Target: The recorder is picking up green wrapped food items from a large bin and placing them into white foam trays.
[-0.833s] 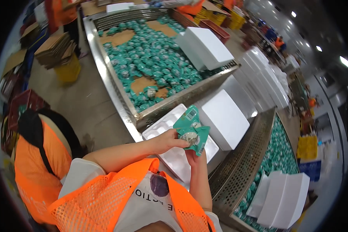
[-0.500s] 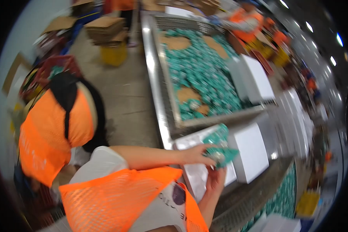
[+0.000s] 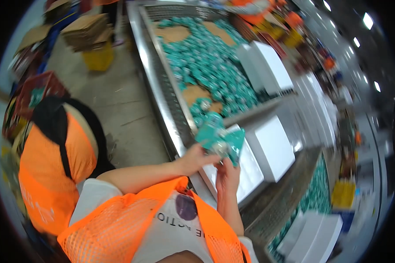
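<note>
Left hand [image 3: 194, 158] grasping glossy green plastic packets [image 3: 214, 136] at 2 o'clock, pale round patch showing | right hand [image 3: 228, 173] grasping from 6 o'clock | white foam tray [image 3: 249, 175], 4 o'clock, partly hand-covered | white foam box [image 3: 272, 151], 3 o'clock

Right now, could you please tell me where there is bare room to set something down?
The floor is mostly bare between the yellow crate, the co-worker's orange vest and the metal rail; brown patches are bare too, ringed by green packets. It is crowded among those packets and around the left hand and right hand, which hold green packaging.
</note>
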The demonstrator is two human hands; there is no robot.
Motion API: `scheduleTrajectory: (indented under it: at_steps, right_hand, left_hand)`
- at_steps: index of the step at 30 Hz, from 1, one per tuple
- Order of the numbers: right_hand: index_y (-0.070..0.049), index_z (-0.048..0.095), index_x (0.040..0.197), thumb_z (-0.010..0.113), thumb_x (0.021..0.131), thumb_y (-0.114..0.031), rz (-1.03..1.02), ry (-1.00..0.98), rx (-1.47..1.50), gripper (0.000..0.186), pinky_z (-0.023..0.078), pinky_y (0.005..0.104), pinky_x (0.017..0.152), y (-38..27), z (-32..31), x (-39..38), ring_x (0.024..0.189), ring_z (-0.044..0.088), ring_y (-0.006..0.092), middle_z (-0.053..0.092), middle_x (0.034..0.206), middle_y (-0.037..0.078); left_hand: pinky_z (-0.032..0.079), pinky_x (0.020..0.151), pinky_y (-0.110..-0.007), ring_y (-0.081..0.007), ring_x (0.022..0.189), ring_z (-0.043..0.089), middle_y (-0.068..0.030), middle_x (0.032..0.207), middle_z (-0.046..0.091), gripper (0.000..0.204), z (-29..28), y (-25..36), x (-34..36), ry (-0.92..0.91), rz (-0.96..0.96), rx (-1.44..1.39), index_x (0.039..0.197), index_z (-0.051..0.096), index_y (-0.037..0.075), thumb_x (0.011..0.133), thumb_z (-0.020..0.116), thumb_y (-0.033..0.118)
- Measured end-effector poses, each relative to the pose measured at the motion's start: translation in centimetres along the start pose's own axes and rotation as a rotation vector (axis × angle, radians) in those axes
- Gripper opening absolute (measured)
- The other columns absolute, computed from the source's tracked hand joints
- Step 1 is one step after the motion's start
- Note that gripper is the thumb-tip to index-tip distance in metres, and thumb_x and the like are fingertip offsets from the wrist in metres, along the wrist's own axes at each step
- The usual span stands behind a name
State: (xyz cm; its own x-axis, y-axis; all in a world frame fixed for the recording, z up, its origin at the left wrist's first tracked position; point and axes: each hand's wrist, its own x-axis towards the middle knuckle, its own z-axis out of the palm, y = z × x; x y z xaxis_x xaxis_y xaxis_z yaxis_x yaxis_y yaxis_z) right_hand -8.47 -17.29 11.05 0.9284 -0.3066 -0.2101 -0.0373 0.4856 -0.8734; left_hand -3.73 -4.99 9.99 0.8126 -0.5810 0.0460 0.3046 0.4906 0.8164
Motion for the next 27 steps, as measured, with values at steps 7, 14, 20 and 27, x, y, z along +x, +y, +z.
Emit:
scheduleTrajectory:
  at_steps: [7, 14, 20, 27]
  right_hand:
    - [0.000, 0.045, 0.112, 0.056, 0.074, 0.001, -0.058, -0.126, -0.008, 0.040, 0.044, 0.0279, 0.076, 0.4, -1.0, -0.9, 0.092, 0.049, 0.0149, 0.051, 0.103, 0.006]
    - [-0.001, 0.043, 0.114, 0.051, 0.080, -0.002, -0.294, 0.141, -0.109, 0.035, 0.038, 0.0294, 0.086, 0.0, -2.7, -3.3, 0.099, 0.048, 0.0161, 0.049, 0.110, 0.009]
    - [-0.006, 0.038, 0.118, 0.043, 0.085, -0.013, -0.405, 0.325, 0.075, 0.034, 0.046, 0.0372, 0.076, -4.0, -8.8, -3.8, 0.093, 0.055, 0.0248, 0.049, 0.110, 0.009]
    - [-0.006, 0.048, 0.103, 0.047, 0.084, -0.018, 0.142, 0.433, -0.396, 0.022, 0.044, 0.0262, 0.056, -2.2, -19.2, -2.5, 0.071, 0.053, 0.0117, 0.053, 0.085, 0.002]
  left_hand:
    - [0.036, 0.088, -0.029, -0.0140, 0.098, 0.048, -0.0043, 0.107, 0.050, 0.038, -0.2, -1.9, 0.9, -0.064, -0.056, -0.049, 0.113, 0.045, 0.001, 0.081, 0.053, 0.019]
    - [0.040, 0.085, -0.027, -0.0131, 0.097, 0.049, -0.0053, 0.106, 0.052, 0.042, 2.4, -4.9, 0.5, -0.217, -0.123, 0.114, 0.114, 0.046, 0.002, 0.078, 0.062, 0.019]
    - [0.038, 0.085, -0.028, -0.0104, 0.105, 0.042, -0.0018, 0.115, 0.047, 0.050, 3.9, -6.5, 2.3, -0.354, -0.342, 0.067, 0.125, 0.036, 0.005, 0.082, 0.054, 0.025]
    - [0.041, 0.067, -0.026, -0.0100, 0.074, 0.048, 0.0004, 0.098, 0.052, 0.034, -0.4, -11.4, 6.6, -0.132, -0.574, -0.212, 0.113, 0.046, 0.016, 0.085, 0.047, 0.036]
